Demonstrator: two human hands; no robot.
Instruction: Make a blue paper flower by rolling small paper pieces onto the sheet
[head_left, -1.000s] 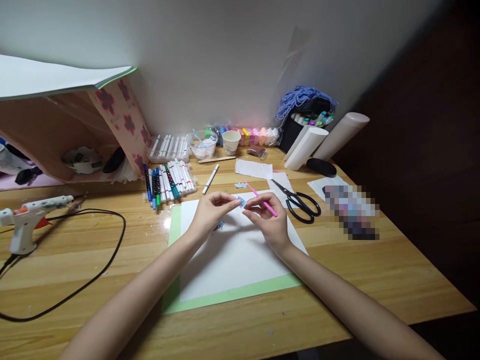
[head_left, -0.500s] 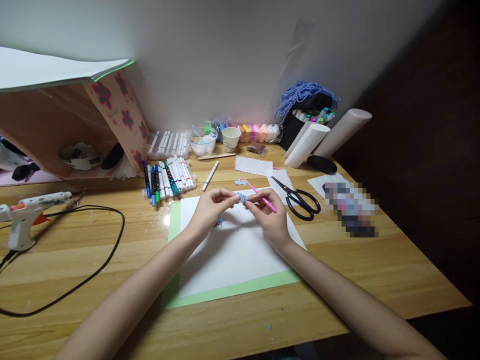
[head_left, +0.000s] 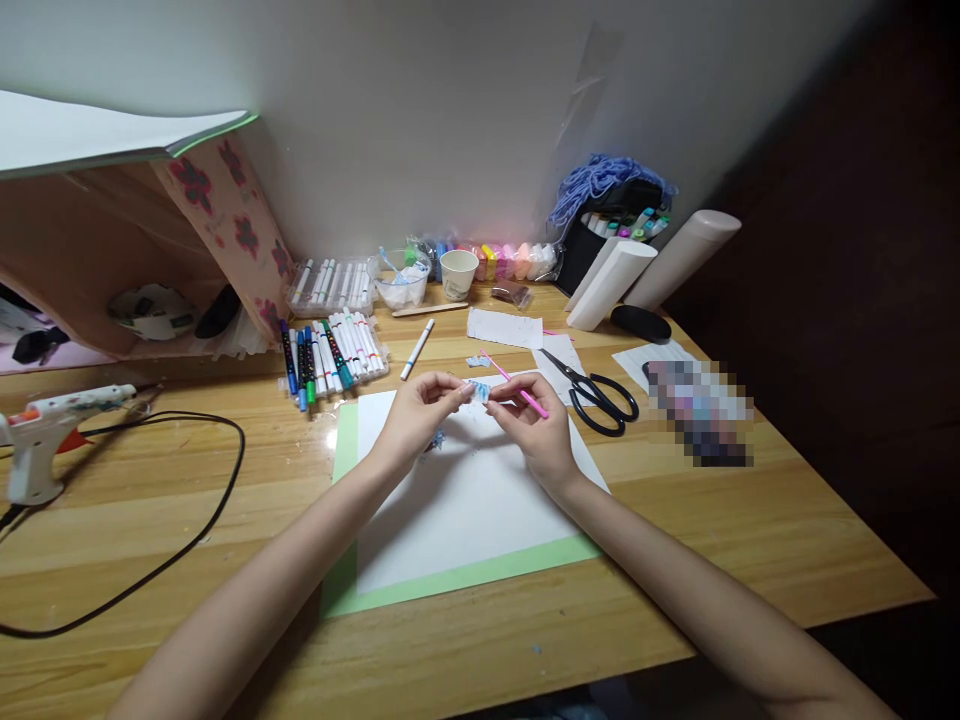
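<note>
My left hand [head_left: 418, 415] and my right hand [head_left: 536, 425] meet above a white sheet [head_left: 465, 500] that lies on a green mat [head_left: 341, 585]. Together their fingertips pinch a small blue-and-white paper scrap [head_left: 478, 391]. A thin pink stick [head_left: 514, 384] also sits in my right hand, angled up and to the left. On the sheet under my left hand lies another blue scrap [head_left: 437, 439], and a third scrap [head_left: 475, 361] rests just past the sheet.
Black scissors [head_left: 600, 397] lie right of my hands. Marker pens [head_left: 330, 350], a paper cup [head_left: 458, 274], a plastic bowl [head_left: 397, 282], paint pots [head_left: 510, 262] and white rolls [head_left: 645, 275] stand along the back. A glue gun [head_left: 45, 435] with black cable [head_left: 187, 540] lies at left.
Both hands stay together on the scrap, which has turned slightly between the fingertips. The view has shifted a little, so everything sits slightly higher and to the left.
</note>
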